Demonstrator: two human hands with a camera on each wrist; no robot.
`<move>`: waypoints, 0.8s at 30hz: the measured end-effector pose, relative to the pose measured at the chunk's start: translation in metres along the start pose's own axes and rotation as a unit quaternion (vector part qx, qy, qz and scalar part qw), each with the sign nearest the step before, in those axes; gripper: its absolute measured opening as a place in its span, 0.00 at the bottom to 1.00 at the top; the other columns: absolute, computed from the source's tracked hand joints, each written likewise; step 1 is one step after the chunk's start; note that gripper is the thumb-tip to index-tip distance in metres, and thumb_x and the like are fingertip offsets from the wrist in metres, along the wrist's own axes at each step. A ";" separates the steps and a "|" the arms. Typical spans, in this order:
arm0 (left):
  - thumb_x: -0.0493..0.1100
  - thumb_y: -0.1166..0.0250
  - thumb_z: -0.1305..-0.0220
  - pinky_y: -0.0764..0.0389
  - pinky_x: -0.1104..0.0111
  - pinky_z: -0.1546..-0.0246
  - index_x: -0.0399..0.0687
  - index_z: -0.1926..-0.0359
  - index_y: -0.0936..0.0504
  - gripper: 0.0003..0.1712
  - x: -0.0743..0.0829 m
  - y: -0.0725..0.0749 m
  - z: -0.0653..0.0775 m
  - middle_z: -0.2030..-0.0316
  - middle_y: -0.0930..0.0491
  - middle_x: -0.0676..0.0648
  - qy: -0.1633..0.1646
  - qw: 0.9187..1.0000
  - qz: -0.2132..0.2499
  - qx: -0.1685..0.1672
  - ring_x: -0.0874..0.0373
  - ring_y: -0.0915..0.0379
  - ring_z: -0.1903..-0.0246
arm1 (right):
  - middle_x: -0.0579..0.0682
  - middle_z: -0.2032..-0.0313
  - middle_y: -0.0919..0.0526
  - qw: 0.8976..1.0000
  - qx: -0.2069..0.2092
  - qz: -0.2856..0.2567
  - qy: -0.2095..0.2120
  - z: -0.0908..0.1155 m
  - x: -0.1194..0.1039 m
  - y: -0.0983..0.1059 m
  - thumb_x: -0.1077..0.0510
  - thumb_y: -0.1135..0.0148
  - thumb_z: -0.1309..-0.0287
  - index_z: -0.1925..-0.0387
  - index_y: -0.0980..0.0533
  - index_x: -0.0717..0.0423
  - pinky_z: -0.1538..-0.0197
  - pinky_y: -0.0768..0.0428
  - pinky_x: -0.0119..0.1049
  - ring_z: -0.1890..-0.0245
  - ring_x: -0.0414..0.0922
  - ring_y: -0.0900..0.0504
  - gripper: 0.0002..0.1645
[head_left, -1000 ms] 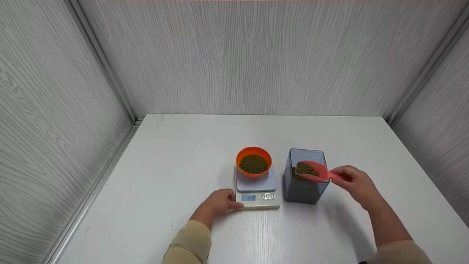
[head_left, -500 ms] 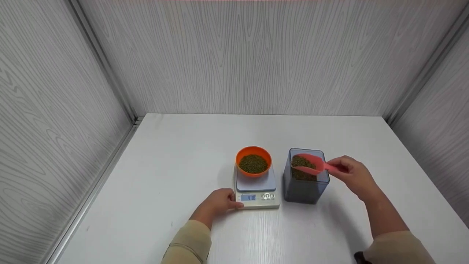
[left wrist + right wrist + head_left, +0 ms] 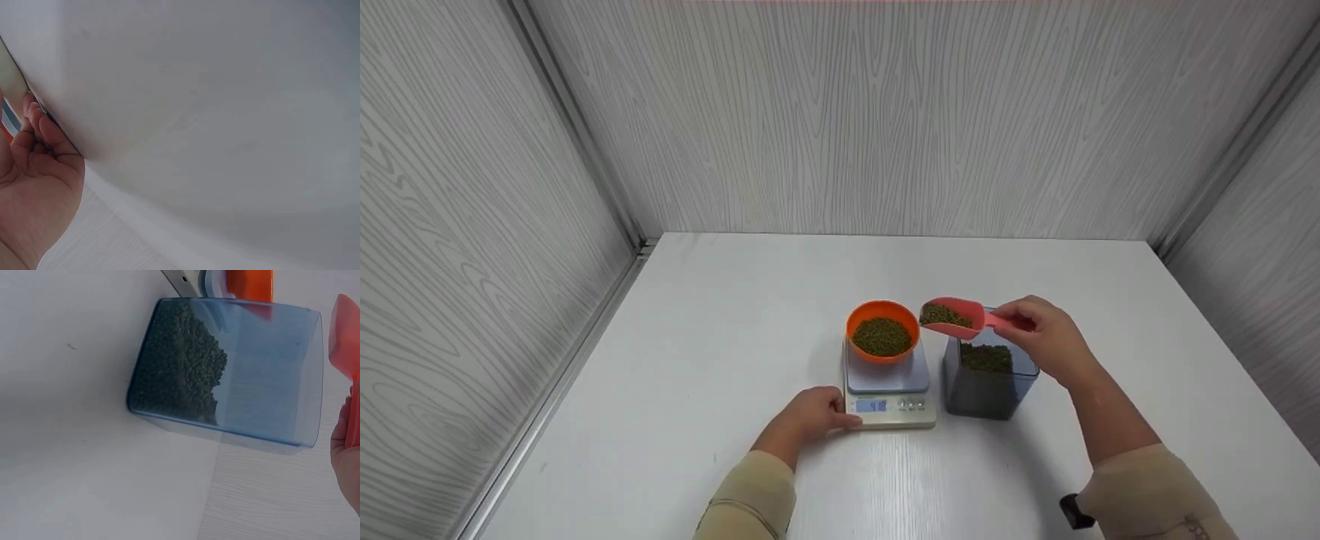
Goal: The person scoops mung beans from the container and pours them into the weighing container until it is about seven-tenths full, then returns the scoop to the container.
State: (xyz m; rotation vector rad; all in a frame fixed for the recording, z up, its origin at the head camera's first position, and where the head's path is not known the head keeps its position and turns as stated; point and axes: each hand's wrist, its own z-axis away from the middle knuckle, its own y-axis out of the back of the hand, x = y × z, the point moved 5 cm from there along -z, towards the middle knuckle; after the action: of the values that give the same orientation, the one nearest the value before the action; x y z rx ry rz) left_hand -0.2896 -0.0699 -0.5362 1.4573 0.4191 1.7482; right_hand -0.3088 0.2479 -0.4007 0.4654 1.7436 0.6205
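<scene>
In the head view my right hand grips the handle of a red scoop heaped with small green beans or pellets. The scoop is raised, its tip close to the right rim of an orange bowl. That bowl holds more of the same and sits on a white kitchen scale, whose display appears to read 418. My left hand holds the scale's front left corner, thumb along its front edge; the left wrist view shows those fingers curled against its side. Below the scoop stands a clear bluish container, partly filled with the green pieces.
Everything stands on a white table. Grey wood-grain panels enclose it at the back and both sides. The container stands just right of the scale, its rim rising above the scale's platform. A dark object shows at the right sleeve.
My right hand has lifted the loaded scoop out of the container and moved it left toward the orange bowl. The left hand has stayed at the scale; the display looks the same.
</scene>
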 end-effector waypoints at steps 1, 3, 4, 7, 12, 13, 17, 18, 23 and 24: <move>0.56 0.31 0.52 0.36 0.66 0.70 0.50 0.76 0.28 0.19 -0.001 0.000 0.000 0.79 0.32 0.52 0.002 1.000 0.001 0.000 0.57 0.36 0.73 | 0.49 0.59 0.25 1.000 0.000 0.003 -0.002 -0.001 -0.002 -0.002 0.51 0.38 0.45 0.57 0.22 0.53 0.64 0.25 0.30 0.63 0.48 0.29 0.15; 0.56 0.30 0.52 0.36 0.66 0.70 0.50 0.76 0.28 0.19 -0.001 -0.001 -0.001 0.78 0.32 0.52 0.004 1.000 0.004 0.000 0.57 0.35 0.72 | 0.50 0.59 0.25 1.000 0.000 0.015 -0.010 -0.003 -0.007 -0.007 0.53 0.38 0.45 0.57 0.22 0.53 0.62 0.24 0.31 0.62 0.48 0.29 0.14; 0.56 0.30 0.53 0.36 0.66 0.70 0.50 0.76 0.28 0.19 -0.002 -0.001 -0.001 0.78 0.32 0.52 0.004 1.000 0.005 0.000 0.57 0.35 0.72 | 0.50 0.58 0.25 1.000 0.000 0.022 -0.013 -0.005 -0.009 -0.009 0.54 0.38 0.45 0.57 0.22 0.54 0.61 0.24 0.32 0.62 0.48 0.29 0.14; 0.56 0.30 0.53 0.36 0.65 0.70 0.50 0.75 0.28 0.19 -0.002 -0.001 -0.001 0.78 0.32 0.52 0.006 1.000 0.007 0.000 0.57 0.35 0.72 | 0.51 0.58 0.25 0.999 -0.001 0.047 -0.022 -0.007 -0.014 -0.014 0.56 0.39 0.44 0.57 0.22 0.55 0.59 0.24 0.37 0.61 0.48 0.29 0.13; 0.56 0.31 0.52 0.36 0.65 0.70 0.49 0.75 0.28 0.19 0.000 -0.001 -0.001 0.78 0.32 0.52 0.007 1.000 -0.001 -0.001 0.57 0.35 0.72 | 0.52 0.59 0.25 0.997 -0.005 0.070 -0.029 -0.011 -0.020 -0.018 0.58 0.39 0.44 0.56 0.22 0.55 0.56 0.24 0.42 0.60 0.48 0.29 0.12; 0.56 0.31 0.52 0.36 0.65 0.70 0.49 0.75 0.29 0.20 0.001 -0.001 -0.001 0.78 0.32 0.52 0.006 1.000 -0.002 0.000 0.57 0.35 0.72 | 0.52 0.59 0.25 0.997 -0.005 0.073 -0.030 -0.012 -0.021 -0.019 0.57 0.39 0.44 0.56 0.22 0.55 0.55 0.24 0.42 0.60 0.48 0.28 0.12; 0.56 0.31 0.52 0.36 0.65 0.70 0.49 0.76 0.29 0.20 0.001 -0.001 0.000 0.78 0.33 0.52 0.001 1.000 -0.007 0.002 0.57 0.36 0.72 | 0.52 0.60 0.25 0.996 -0.003 0.087 -0.024 -0.013 -0.023 -0.020 0.59 0.39 0.44 0.57 0.22 0.55 0.56 0.24 0.42 0.61 0.48 0.28 0.12; 0.56 0.31 0.52 0.36 0.65 0.70 0.49 0.76 0.29 0.20 0.001 -0.001 -0.001 0.78 0.33 0.52 0.001 1.000 -0.008 0.002 0.56 0.36 0.72 | 0.52 0.60 0.25 0.996 -0.003 0.091 -0.023 -0.014 -0.024 -0.021 0.59 0.39 0.44 0.57 0.22 0.55 0.56 0.24 0.42 0.61 0.48 0.28 0.12; 0.56 0.30 0.52 0.36 0.65 0.70 0.49 0.76 0.29 0.20 0.002 0.001 0.001 0.78 0.33 0.52 -0.005 1.000 -0.008 0.004 0.57 0.36 0.72 | 0.52 0.60 0.25 0.993 -0.005 0.116 -0.018 -0.016 -0.028 -0.023 0.59 0.39 0.44 0.57 0.22 0.56 0.57 0.23 0.43 0.61 0.49 0.27 0.12; 0.56 0.30 0.52 0.36 0.66 0.70 0.49 0.76 0.29 0.20 0.002 0.001 0.002 0.79 0.33 0.52 -0.005 1.000 -0.007 0.004 0.57 0.36 0.73 | 0.52 0.60 0.25 0.993 -0.005 0.120 -0.016 -0.016 -0.028 -0.023 0.59 0.38 0.45 0.57 0.22 0.56 0.57 0.23 0.43 0.61 0.49 0.27 0.12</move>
State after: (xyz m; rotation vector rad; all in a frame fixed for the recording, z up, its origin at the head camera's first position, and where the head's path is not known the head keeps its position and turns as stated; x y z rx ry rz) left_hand -0.2885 -0.0695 -0.5339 1.4651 0.4305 1.7283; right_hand -0.3170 0.2104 -0.3911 0.6823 1.6659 0.7869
